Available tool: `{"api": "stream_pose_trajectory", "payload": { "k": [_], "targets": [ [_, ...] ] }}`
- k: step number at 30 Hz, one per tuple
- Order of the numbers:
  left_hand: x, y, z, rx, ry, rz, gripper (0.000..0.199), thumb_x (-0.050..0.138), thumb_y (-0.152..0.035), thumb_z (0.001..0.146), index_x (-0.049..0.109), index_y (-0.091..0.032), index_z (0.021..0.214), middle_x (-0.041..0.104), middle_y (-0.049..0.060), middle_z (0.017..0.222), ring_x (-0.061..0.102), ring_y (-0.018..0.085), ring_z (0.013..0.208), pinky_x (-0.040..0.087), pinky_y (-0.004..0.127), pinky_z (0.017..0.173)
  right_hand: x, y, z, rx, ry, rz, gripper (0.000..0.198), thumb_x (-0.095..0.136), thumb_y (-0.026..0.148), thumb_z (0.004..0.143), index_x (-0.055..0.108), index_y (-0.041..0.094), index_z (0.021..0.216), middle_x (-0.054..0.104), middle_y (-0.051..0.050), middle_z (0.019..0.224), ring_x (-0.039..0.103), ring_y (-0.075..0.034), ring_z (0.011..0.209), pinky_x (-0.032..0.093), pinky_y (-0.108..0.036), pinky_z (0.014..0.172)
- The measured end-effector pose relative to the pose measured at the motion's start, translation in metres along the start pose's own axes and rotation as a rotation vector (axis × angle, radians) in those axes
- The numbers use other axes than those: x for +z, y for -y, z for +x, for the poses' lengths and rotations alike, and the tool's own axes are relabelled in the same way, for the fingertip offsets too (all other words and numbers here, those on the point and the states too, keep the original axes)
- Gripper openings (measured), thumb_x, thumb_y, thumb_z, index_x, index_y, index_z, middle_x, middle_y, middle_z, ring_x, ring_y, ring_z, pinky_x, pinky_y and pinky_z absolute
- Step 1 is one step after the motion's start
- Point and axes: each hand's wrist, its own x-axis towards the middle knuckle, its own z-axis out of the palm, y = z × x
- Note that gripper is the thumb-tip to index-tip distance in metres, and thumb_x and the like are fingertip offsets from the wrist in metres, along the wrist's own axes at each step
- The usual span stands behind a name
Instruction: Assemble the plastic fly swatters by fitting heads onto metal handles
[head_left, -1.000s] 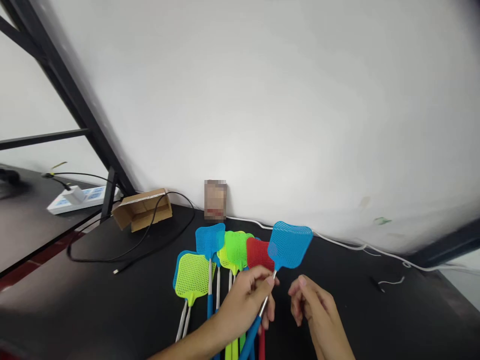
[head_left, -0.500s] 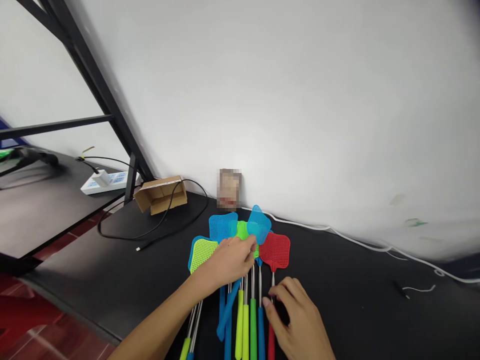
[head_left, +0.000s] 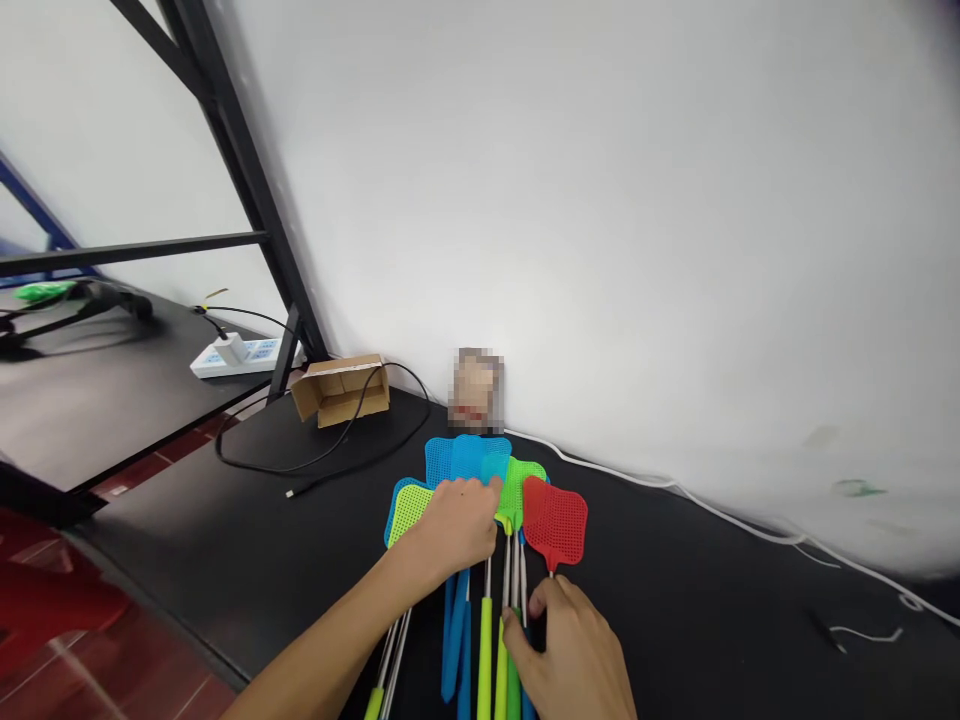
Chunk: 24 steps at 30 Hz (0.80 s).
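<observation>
Several fly swatters with mesh heads and long metal shafts lie on the black table. My left hand is closed on a blue fly swatter; its head overlaps another blue one and its blue handle hangs below my wrist. Just right of that hand are green fly swatter heads. A yellow-green fly swatter lies left, over a blue one. My right hand curls over the handles at the right, thumb against the yellow-green and green ones. Beneath its fingers runs the shaft of the red fly swatter, whose handle is hidden.
An open cardboard box and a black cable are at the back left. A pixelated item leans against the white wall. A white cord runs along the wall. A power strip sits behind the black metal frame.
My left hand has brought the blue fly swatter's head left and down, onto the other blue one. My right hand has moved left, over the handles. The view has shifted slightly.
</observation>
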Motion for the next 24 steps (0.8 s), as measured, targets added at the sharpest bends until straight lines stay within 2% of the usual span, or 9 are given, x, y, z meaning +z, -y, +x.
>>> {"api": "stream_pose_trajectory", "payload": {
  "k": [6,12,16,19,24],
  "targets": [
    [0.002,-0.002,0.004,-0.048,-0.055,-0.024,0.03,0.047,-0.014,0.086,0.061,-0.015,0.113,0.071,0.012,0.079,0.071,0.032,0.077,0.049,0.036,0.064,-0.001,-0.002,0.002,-0.014,0.04,-0.061,0.023,0.052,0.03,0.09,0.051,0.023,0.068,0.06,-0.003,0.073,0.064,-0.022,0.067,0.035,-0.03,0.057],
    [0.005,-0.008,0.005,-0.057,-0.077,-0.05,0.022,0.044,-0.021,0.092,0.061,-0.017,0.105,0.07,0.01,0.077,0.071,0.03,0.073,0.048,0.034,0.063,-0.003,-0.003,-0.003,-0.033,0.036,0.012,0.004,0.056,0.024,0.081,0.055,0.022,0.078,0.059,-0.004,0.08,0.064,-0.023,0.076,0.041,-0.03,0.061],
    [0.007,-0.011,0.004,-0.052,-0.07,-0.059,0.02,0.044,-0.022,0.093,0.061,-0.017,0.101,0.07,0.01,0.075,0.071,0.03,0.072,0.047,0.034,0.063,0.004,-0.004,-0.009,-0.104,-0.075,0.007,0.012,0.057,0.02,0.077,0.048,0.024,0.07,0.054,-0.004,0.076,0.059,-0.024,0.076,0.044,-0.032,0.061],
    [0.008,-0.011,0.005,-0.052,-0.072,-0.067,0.019,0.043,-0.02,0.094,0.061,-0.017,0.099,0.069,0.009,0.074,0.071,0.03,0.071,0.046,0.033,0.061,0.01,-0.005,-0.013,-0.135,-0.196,0.011,0.014,0.058,0.019,0.078,0.047,0.024,0.072,0.052,-0.006,0.081,0.057,-0.025,0.079,0.047,-0.034,0.062],
    [0.01,-0.012,0.008,-0.06,-0.08,-0.077,0.017,0.045,-0.022,0.094,0.061,-0.018,0.097,0.07,0.009,0.075,0.071,0.03,0.073,0.045,0.033,0.062,0.01,-0.017,-0.012,-0.203,-0.27,0.056,0.009,0.061,0.019,0.078,0.053,0.022,0.074,0.054,-0.017,0.114,0.055,-0.035,0.102,0.053,-0.044,0.073]
  ]
}}
